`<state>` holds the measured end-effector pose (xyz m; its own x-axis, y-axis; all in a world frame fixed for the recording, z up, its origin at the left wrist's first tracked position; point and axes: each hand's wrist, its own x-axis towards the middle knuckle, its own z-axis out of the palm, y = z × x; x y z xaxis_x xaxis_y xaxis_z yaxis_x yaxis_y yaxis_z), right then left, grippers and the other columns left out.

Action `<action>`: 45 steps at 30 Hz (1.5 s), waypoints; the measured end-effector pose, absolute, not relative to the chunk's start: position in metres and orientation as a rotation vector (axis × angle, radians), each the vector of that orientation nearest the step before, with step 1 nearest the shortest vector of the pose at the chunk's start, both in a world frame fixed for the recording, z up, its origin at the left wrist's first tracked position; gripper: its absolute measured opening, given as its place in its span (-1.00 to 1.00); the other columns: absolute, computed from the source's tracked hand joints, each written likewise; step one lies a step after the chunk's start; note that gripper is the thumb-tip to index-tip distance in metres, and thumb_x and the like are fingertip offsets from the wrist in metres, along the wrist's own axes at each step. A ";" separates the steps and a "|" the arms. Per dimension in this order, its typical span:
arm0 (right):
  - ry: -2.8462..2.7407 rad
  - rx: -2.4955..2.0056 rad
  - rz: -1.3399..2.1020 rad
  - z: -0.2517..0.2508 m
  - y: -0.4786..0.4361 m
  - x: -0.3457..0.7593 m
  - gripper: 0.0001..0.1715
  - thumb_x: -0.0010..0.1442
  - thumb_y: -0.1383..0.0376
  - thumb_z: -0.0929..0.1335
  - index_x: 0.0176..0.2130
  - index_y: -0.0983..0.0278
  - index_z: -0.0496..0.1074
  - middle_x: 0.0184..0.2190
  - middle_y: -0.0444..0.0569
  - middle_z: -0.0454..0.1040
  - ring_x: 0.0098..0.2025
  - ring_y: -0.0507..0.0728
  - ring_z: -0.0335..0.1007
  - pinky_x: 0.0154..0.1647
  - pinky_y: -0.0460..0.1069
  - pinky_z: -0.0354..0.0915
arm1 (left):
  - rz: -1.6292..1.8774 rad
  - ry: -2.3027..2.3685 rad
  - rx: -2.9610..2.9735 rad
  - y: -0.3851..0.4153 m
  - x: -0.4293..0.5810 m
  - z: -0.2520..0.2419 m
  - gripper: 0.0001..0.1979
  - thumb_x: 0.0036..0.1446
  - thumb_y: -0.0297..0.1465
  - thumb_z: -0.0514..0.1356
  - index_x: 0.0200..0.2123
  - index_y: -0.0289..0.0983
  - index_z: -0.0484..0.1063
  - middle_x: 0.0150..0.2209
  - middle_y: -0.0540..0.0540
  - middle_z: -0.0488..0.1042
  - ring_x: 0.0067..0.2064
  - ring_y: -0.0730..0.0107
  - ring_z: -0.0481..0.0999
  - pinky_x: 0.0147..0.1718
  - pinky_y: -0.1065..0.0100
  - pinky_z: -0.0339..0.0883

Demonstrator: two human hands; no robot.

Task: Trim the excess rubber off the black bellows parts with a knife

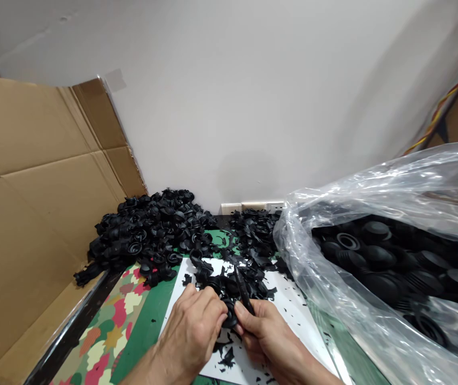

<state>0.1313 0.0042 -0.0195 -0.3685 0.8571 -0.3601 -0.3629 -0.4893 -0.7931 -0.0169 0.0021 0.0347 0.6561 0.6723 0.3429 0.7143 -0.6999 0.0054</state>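
Observation:
A round, ringed black rubber part (pixel 230 314) is pinched between my two hands, low over a white board (pixel 293 315). My left hand (pixel 196 326) closes its fingers on the part's left side. The thumb and fingers of my right hand (pixel 266 329) press on its right side. That same hand also grips a slim, dark, pen-like tool (pixel 242 289), its tip pointing up and away from me. Just beyond my fingers, more ribbed black rubber parts (pixel 212 280) and torn black scraps (pixel 227 357) lie on the board.
To the left, a large heap of black rubber parts (pixel 152 224) rests against a cardboard sheet (pixel 48 155). Black scraps (pixel 255 230) are piled by the wall sockets (pixel 253 207). A clear plastic bag (pixel 309 289) on the right holds more black parts (pixel 377 256).

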 end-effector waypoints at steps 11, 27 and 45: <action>-1.097 -1.227 1.594 -0.040 0.010 0.130 -0.46 -0.15 -0.13 0.41 -0.62 0.24 0.23 -0.83 -0.27 0.08 -0.70 -0.05 -0.08 -0.65 -0.09 -0.17 | -0.293 -0.842 -2.699 0.011 -0.009 0.038 -0.76 0.08 -0.62 -0.02 -0.52 -0.24 0.28 -0.56 -0.04 0.35 -0.54 0.32 0.27 -0.52 0.28 0.13; -0.843 -1.001 1.899 -0.013 0.004 0.134 -0.31 -0.31 -0.27 0.42 -0.65 0.26 0.21 -0.86 -0.39 -0.05 -0.76 -0.15 -0.30 -0.71 -0.12 -0.31 | -0.813 -1.339 -2.773 0.000 -0.019 0.032 -0.81 0.17 -0.56 -0.01 -0.45 -0.23 0.26 -0.51 0.00 0.33 -0.46 0.37 0.29 -0.45 0.33 0.16; -0.990 -1.073 1.749 -0.026 0.008 0.129 -0.35 -0.26 -0.23 0.41 -0.56 0.28 0.31 -0.85 -0.38 -0.07 -0.75 -0.12 -0.23 -0.69 -0.11 -0.21 | -2.131 -2.745 -2.219 0.003 0.000 0.032 -0.83 -0.09 -0.36 0.27 -0.54 -0.26 0.31 -0.67 0.10 0.38 -0.68 0.52 0.40 -0.70 0.56 0.10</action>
<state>0.1293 0.0084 -0.0263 -0.2841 0.9212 -0.2660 -0.2460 -0.3382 -0.9084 0.0002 0.0028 0.0320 -0.1053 0.9871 -0.1205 0.1279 0.1336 0.9828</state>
